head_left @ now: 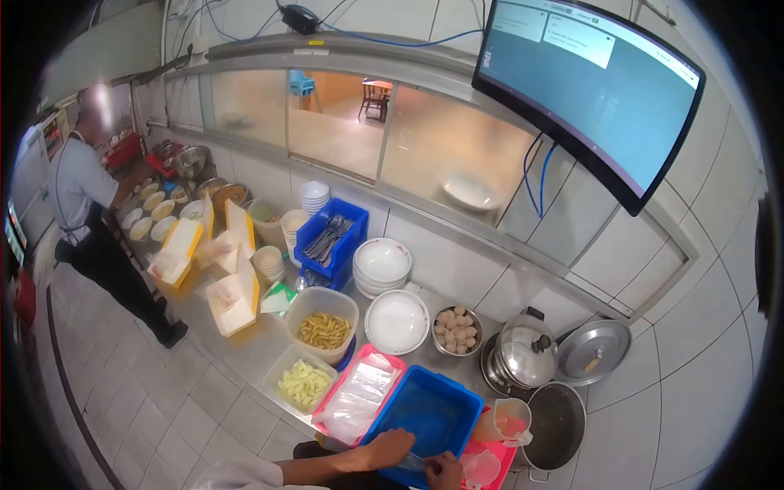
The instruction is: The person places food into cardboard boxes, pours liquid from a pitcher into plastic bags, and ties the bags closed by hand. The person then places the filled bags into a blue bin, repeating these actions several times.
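Note:
My left hand is closed over the near part of a blue tub. Beside it, lower and to the right, my right hand is closed too. A small clear plastic bag stretches between the two, pinched at both sides. Just left of the tub, a pink tray carries a stack of clear plastic bags. On the right, close to my right hand, a pink plastic strainer or cup sits on a red-pink tray.
Cut green vegetables and yellow-brown strips fill two tubs. Behind are white plates, a bowl of meatballs, a lidded pot and a deep pot. Open boxes stand left; a person works beyond.

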`<action>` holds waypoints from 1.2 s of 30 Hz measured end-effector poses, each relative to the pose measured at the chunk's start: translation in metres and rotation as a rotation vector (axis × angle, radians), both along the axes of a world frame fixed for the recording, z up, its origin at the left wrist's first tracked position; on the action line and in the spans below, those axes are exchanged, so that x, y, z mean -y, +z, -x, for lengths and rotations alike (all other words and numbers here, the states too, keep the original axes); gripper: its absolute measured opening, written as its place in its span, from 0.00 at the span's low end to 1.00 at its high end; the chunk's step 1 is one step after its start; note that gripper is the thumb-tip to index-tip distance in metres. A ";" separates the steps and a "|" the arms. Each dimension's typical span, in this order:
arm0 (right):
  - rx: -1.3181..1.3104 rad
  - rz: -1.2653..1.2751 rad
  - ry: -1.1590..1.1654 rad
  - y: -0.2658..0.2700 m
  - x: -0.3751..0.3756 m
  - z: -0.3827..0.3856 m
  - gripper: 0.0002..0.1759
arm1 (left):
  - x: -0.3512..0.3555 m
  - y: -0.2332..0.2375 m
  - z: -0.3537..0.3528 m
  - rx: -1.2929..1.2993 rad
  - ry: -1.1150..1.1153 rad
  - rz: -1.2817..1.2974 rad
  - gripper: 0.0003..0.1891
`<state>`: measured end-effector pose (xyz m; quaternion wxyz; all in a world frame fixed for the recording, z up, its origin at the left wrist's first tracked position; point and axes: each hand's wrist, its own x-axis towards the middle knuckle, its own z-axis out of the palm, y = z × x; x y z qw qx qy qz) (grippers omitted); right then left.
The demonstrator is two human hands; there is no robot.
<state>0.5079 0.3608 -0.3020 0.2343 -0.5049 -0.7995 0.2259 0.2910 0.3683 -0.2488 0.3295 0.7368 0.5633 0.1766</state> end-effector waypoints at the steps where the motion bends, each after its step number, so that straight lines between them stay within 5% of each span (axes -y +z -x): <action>1: 0.008 -0.043 0.035 0.000 -0.001 0.000 0.12 | -0.002 -0.005 0.000 0.028 -0.028 -0.009 0.07; 4: -0.075 0.121 0.157 -0.020 -0.003 0.000 0.14 | -0.008 -0.019 0.001 0.118 -0.091 -0.014 0.07; 7: -0.104 0.007 0.226 0.042 0.001 0.024 0.14 | -0.021 -0.013 0.011 0.277 -0.118 0.127 0.10; 10: -0.053 0.071 0.141 -0.012 -0.008 0.021 0.13 | -0.029 -0.023 0.032 0.517 -0.184 0.391 0.14; 12: -0.153 0.142 0.077 0.082 -0.006 0.042 0.12 | -0.031 -0.033 0.037 0.652 -0.269 0.492 0.16; 14: -0.264 0.219 0.018 0.104 -0.010 0.049 0.12 | -0.018 -0.041 0.032 0.228 -0.238 0.066 0.19; 16: -0.280 -0.075 0.357 0.083 -0.030 0.041 0.09 | -0.028 -0.038 0.006 0.231 -0.345 0.081 0.25; 18: -0.139 -0.133 0.291 0.096 -0.042 0.030 0.07 | -0.035 -0.080 -0.023 0.465 -0.376 -0.302 0.25; 20: 0.008 -0.195 0.230 0.115 -0.050 0.025 0.07 | -0.036 -0.055 -0.022 0.564 -0.298 -0.229 0.23; 22: -0.011 -0.033 -0.149 0.129 -0.052 0.021 0.13 | -0.039 -0.039 -0.023 0.659 -0.219 -0.151 0.21; 25: 0.029 -0.031 -0.180 0.136 -0.056 0.017 0.16 | -0.036 -0.025 -0.025 0.695 -0.239 -0.343 0.17; 27: -0.014 -0.019 -0.172 0.141 -0.055 0.017 0.14 | -0.033 -0.006 -0.028 0.285 -0.241 -0.536 0.16; 28: -0.057 -0.010 -0.164 0.145 -0.054 0.018 0.13 | -0.034 0.001 -0.028 0.287 -0.236 -0.530 0.16; 36: -0.026 -0.106 0.108 0.179 -0.050 0.027 0.05 | -0.041 0.007 -0.052 0.833 -0.283 -0.374 0.13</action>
